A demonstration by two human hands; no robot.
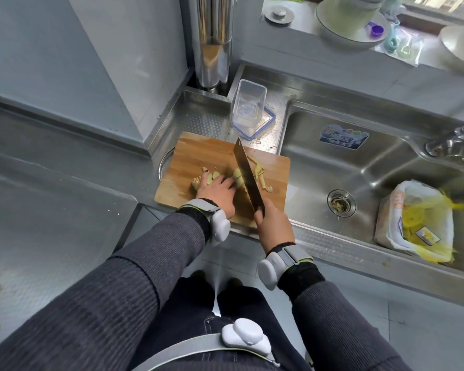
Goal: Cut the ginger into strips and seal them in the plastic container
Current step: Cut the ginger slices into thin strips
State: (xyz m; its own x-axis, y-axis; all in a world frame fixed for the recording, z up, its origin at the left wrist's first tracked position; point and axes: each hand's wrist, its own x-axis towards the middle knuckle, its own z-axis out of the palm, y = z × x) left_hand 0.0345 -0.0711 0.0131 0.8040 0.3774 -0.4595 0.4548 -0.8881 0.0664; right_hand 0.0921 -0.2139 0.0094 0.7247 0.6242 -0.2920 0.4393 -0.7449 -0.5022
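Pressing ginger onto the wooden cutting board, the left hand curls its fingers; the right hand grips a cleaver. Sink sticker text unreadable.

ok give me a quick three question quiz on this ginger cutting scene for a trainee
1. True or false: the clear rectangular plastic container already has its blue-rimmed lid sealed on.
2. Which hand grips the broad-bladed steel cleaver?
3. The cut ginger strips lie on the wooden cutting board: A) left of the blade B) right of it

Key: 1 false, the container stands open on the lid; 2 right hand; 3 B, while the left hand steadies the uncut ginger.
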